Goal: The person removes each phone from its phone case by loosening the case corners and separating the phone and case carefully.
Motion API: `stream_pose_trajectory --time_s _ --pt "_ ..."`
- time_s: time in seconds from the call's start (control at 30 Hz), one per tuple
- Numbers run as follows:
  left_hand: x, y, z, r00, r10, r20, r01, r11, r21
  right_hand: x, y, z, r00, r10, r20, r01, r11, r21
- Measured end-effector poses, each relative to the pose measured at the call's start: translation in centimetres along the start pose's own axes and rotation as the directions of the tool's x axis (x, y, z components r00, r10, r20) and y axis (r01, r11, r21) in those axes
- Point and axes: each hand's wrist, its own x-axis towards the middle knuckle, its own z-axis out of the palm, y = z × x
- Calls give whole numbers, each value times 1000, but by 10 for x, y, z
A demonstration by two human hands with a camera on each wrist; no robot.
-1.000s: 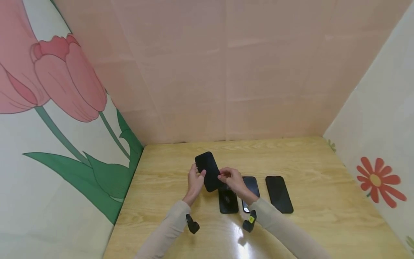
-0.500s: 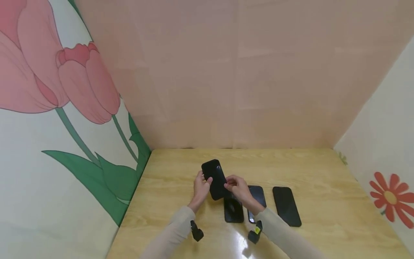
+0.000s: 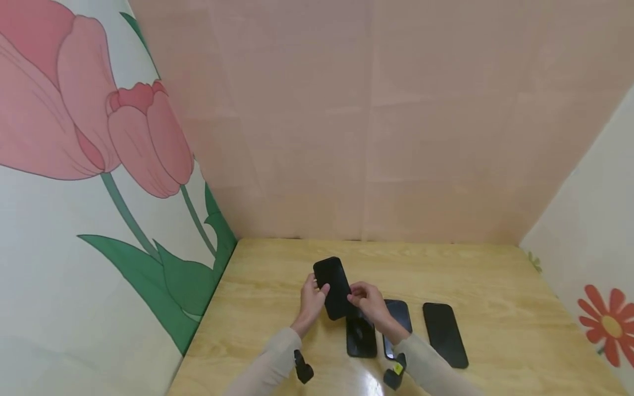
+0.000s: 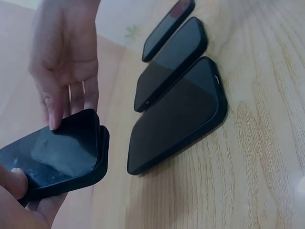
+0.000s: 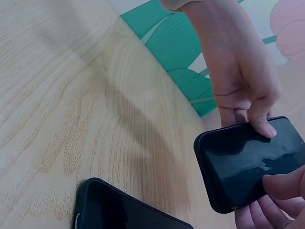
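A black smartphone [image 3: 331, 286] is held up, tilted, over the far middle of the table. My left hand [image 3: 311, 303] grips its left side, thumb on the screen and fingers beneath. At the opposite edge, my right hand [image 3: 372, 307] pinches the phone with the thumb on its front. Both wrist views show a stepped edge at the near end of the held phone [image 4: 62, 150], where the screen part stands slightly off a black case [image 5: 213, 193]. On the table below and to the right lie a dark phone [image 3: 361, 338], a second one [image 3: 400, 314] and a third [image 3: 446, 336].
The light wood table [image 3: 267, 275] meets a pinkish back wall [image 3: 317, 165]. A tulip-printed panel [image 3: 148, 137] bounds the left, a flower-printed one [image 3: 594, 220] the right. Black devices hang at my left wrist [image 3: 304, 369] and right wrist [image 3: 394, 377].
The head view has tilted up, so everything sits lower and slightly further right in it. Both hands keep the same hold on the phone; the phones on the table stay put.
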Motion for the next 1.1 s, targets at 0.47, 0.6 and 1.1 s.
stream_pose_trajectory --time_s 0.47,0.6,1.1 --pt "-4 -7 -2 999 -27 34 29 998 -63 0 8 2 999 -10 34 11 1000 -20" --pt "-4 -8 -2 998 -25 50 29 997 -71 1 9 1 999 -21 35 22 999 -25" --pt "-12 20 -13 985 -21 173 48 987 -156 1 7 0 1000 1 18 -1 1000 0"
